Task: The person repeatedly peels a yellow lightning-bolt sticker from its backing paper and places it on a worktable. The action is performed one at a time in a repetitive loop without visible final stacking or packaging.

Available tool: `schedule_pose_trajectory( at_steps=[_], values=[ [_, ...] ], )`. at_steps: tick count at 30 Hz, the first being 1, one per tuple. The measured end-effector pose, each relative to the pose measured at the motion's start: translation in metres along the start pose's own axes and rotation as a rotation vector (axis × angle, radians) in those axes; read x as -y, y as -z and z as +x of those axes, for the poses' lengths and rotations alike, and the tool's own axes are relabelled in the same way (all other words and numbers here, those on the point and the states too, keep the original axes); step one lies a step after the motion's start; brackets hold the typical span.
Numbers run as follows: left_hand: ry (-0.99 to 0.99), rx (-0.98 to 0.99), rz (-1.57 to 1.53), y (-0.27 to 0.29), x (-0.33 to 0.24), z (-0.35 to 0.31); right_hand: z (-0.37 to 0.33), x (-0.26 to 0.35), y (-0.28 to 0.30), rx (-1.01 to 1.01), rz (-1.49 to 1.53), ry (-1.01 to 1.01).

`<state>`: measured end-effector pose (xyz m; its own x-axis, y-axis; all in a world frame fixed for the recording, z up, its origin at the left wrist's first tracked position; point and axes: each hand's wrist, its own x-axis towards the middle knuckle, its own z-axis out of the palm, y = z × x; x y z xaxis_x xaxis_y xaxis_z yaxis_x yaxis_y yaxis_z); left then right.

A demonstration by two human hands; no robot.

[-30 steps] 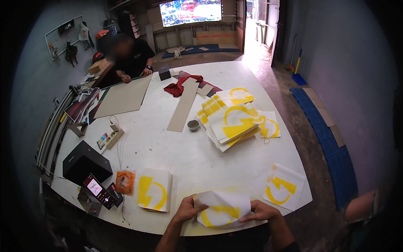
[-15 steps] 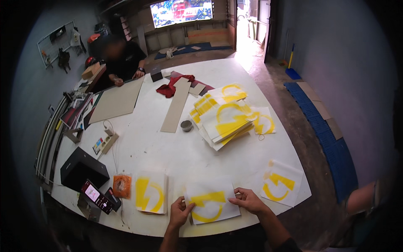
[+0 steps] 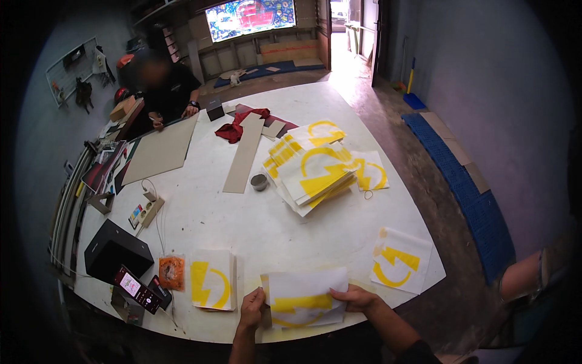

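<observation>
A white sheet (image 3: pixel 309 286) with a yellow printed shape is held at the near edge of the table, bowed and partly shaded. My left hand (image 3: pixel 252 307) pinches its left edge, fingers closed. On the opposite edge, my right hand (image 3: pixel 356 298) grips with the thumb on top and its fingers mostly out of sight beneath. Left of my hands lies a neat stack of similar sheets (image 3: pixel 212 280) with a yellow bolt shape. To the right is another printed sheet (image 3: pixel 400 262), lying flat. A bigger, uneven pile of printed sheets (image 3: pixel 321 173) rests farther back.
A small round tin (image 3: pixel 259 182) and a long board strip (image 3: pixel 244 158) lie mid-table. At left are an orange packet (image 3: pixel 171 272), a phone (image 3: pixel 138 288), a black box (image 3: pixel 118 250) and a power strip (image 3: pixel 148 212). Across the table, another person (image 3: pixel 167 91) leans over a large board (image 3: pixel 160 151).
The sheet between my hands has been raised and bowed, and its yellow print now looks foreshortened. My left fingers have closed more tightly at its edge. The whole view has shifted slightly.
</observation>
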<state>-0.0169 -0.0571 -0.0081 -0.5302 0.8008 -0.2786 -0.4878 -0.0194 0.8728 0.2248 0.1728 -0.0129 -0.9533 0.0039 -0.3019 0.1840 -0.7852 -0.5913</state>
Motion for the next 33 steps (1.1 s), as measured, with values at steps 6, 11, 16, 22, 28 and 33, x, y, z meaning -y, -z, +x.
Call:
schedule_pose_trajectory(
  at_steps=[6, 11, 16, 22, 28, 33],
  values=[
    [-0.126, -0.043, 0.173, 0.013, 0.004, 0.002, 0.015, 0.004, -0.016, -0.152, 0.008, 0.011],
    [-0.165, -0.140, 0.258, 0.012, 0.011, 0.004, 0.007, -0.002, -0.001, 0.003, 0.025, 0.085],
    [-0.524, -0.497, 0.419, 0.003, 0.022, -0.001, 0.015, 0.008, -0.019, -0.166, -0.069, 0.051],
    [-0.107, -0.149, 0.240, -0.023, -0.003, -0.015, 0.033, 0.006, -0.022, -0.183, -0.123, 0.019],
    [0.021, -0.026, 0.216, -0.027, -0.011, -0.014, 0.034, 0.011, -0.026, -0.286, -0.192, 0.015],
    [0.114, -0.011, 0.183, -0.006, 0.000, -0.007, 0.037, 0.017, -0.026, -0.415, -0.333, -0.070]
  ],
)
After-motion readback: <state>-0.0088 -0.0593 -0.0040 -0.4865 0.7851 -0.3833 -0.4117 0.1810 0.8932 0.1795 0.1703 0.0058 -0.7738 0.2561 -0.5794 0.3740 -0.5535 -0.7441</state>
